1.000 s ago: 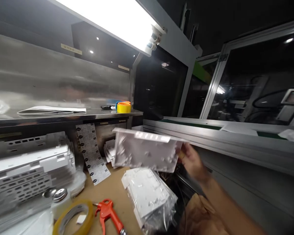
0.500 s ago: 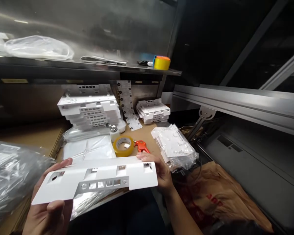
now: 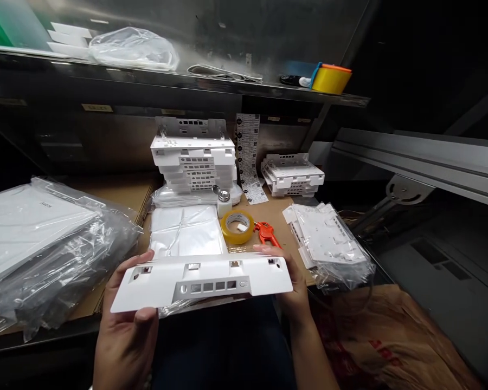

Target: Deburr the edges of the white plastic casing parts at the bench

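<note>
Two hands grasp one white plastic panel [image 3: 203, 277] above the bench edge: left hand [image 3: 124, 325] clamps its left end, right hand [image 3: 295, 284] its right. Best kept level, thumbs off the slots, clear of the tape roll [image 3: 237, 226].

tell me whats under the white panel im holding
Under the white panel, a clear plastic bag lies on the cardboard-covered bench; its near end is hidden. Both hands' fingers behind the panel are mostly covered too.

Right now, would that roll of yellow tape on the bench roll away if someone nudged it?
Probably not: the tape roll lies flat on its side on the cardboard, so it would likely slide. It looks light, and the orange tool beside it might stop it.
</note>
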Demonstrator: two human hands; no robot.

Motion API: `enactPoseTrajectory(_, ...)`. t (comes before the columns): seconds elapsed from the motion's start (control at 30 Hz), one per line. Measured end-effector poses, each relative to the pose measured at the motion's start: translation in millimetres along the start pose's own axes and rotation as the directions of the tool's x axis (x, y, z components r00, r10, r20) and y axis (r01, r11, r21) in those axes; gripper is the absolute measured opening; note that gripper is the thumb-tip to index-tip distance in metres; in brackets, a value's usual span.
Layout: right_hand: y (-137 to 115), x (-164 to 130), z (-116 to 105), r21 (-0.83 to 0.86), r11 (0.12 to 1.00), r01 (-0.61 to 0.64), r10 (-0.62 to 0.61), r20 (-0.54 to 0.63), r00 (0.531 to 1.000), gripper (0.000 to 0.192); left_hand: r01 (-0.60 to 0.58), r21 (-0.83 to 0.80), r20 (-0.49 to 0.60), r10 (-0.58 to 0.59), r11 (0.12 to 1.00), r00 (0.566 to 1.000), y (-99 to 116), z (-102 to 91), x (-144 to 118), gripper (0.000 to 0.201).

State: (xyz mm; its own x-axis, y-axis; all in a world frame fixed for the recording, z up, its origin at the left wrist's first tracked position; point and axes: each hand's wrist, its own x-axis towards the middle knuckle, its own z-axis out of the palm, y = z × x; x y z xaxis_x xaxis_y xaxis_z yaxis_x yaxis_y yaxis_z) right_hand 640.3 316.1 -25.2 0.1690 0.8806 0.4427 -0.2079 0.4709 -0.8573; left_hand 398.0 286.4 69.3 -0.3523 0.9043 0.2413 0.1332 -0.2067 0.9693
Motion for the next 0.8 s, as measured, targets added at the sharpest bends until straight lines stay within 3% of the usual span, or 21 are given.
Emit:
enactPoseTrajectory(0.27,10,0,-4,-0.024,1.000,0.010,-0.011,-0.055,0.998,0.029,0.044,-0.153,0.051,-0.037,0.987,0.998,-3,-2.9,2,0.085)
enactPoseTrajectory(0.47,12,1,-3,-0.011,0.999,0.036,-0.036,-0.052,0.998,0.025,-0.028,-0.199,0.040,0.037,0.980,0.999,0,3.0,2,0.081)
enactPoseTrajectory(0.53,13,-1,-4,-0.022,0.994,0.109,-0.110,-0.046,0.993,0.025,0.027,-0.304,0.013,-0.024,0.952,1.000,2,1.7,4,0.085)
enactPoseTrajectory(0.57,13,-2,-5,-0.037,0.987,0.158,-0.159,-0.045,0.986,0.024,0.116,-0.390,0.026,-0.115,0.914,0.993,2,-0.9,6,0.088)
enactPoseTrajectory(0.6,13,-4,-7,-0.058,0.976,0.211,-0.213,-0.044,0.976,0.023,0.241,-0.469,0.065,-0.238,0.850,0.969,1,-4.7,8,0.091)
enactPoseTrajectory(0.63,13,-5,-9,-0.084,0.962,0.262,-0.265,-0.034,0.964,0.023,0.389,-0.511,0.137,-0.374,0.767,0.917,0,-9.6,10,0.091)
enactPoseTrajectory(0.7,10,-8,-14,-0.147,0.933,0.330,-0.334,-0.003,0.943,0.022,0.629,-0.479,0.284,-0.570,0.612,0.771,-6,-20.3,12,0.081)
enactPoseTrajectory(0.73,9,-9,-16,-0.182,0.923,0.338,-0.342,0.011,0.940,0.023,0.684,-0.452,0.322,-0.610,0.573,0.724,-9,-24.9,13,0.076)
enactPoseTrajectory(0.8,7,-10,-18,-0.217,0.930,0.297,-0.305,0.001,0.953,0.025,0.688,-0.446,0.333,-0.608,0.572,0.721,-13,-30.5,11,0.073)
